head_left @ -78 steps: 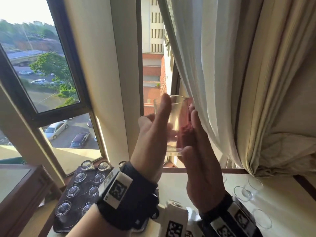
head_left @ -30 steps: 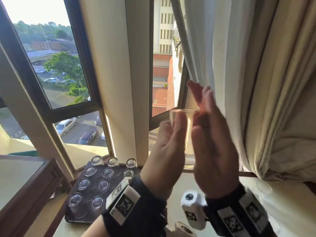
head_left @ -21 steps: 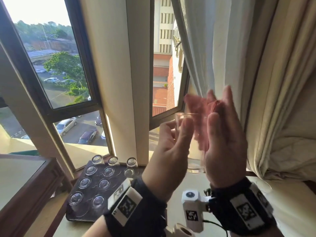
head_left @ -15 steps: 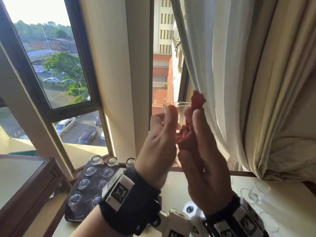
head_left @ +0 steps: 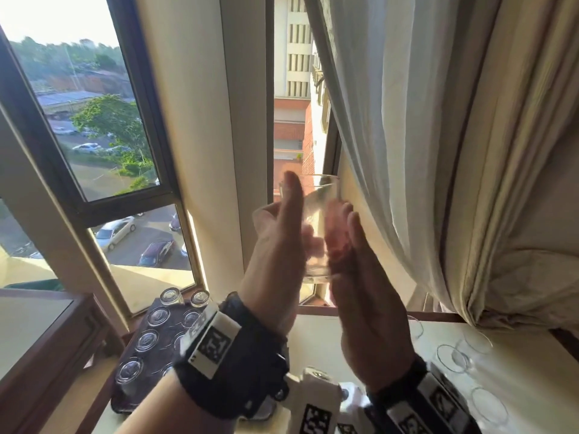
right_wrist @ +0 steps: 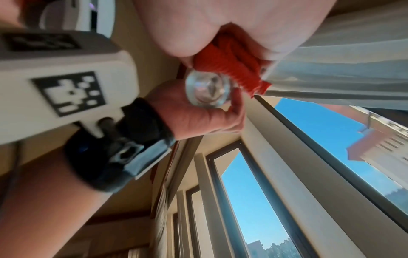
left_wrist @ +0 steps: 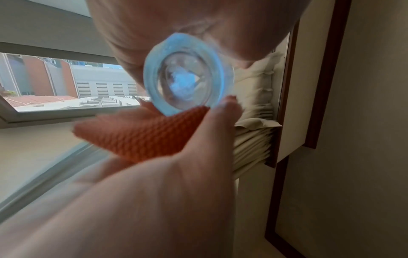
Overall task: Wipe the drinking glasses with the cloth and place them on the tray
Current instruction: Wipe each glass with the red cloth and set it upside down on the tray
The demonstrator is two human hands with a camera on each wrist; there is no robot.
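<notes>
I hold a clear drinking glass (head_left: pixel 318 214) upright in front of the window, my left hand (head_left: pixel 275 242) gripping it with fingers curled round its side. My right hand (head_left: pixel 363 277) holds a red cloth (head_left: pixel 336 245) against the right side of the glass. The right wrist view shows the thick glass base (right_wrist: pixel 207 90), the bunched cloth (right_wrist: pixel 234 69) in my right palm and my left hand (right_wrist: pixel 194 115) beneath. In the left wrist view the glass base (left_wrist: pixel 187 78) sits above the cloth (left_wrist: pixel 143 132). The dark tray (head_left: pixel 169 327) lies at the lower left.
Several upturned glasses (head_left: pixel 147 339) stand on the tray. More clear glasses (head_left: pixel 451 358) stand upright on the pale table (head_left: pixel 532 371) at the right. A cream curtain (head_left: pixel 423 151) hangs just right of my hands. A wooden cabinet (head_left: pixel 40 339) is at the left.
My right hand has rubbed the cloth up and down the glass; half a second ago the cloth poked above the rim, now it lies lower along the side. The left hand keeps its grip.
</notes>
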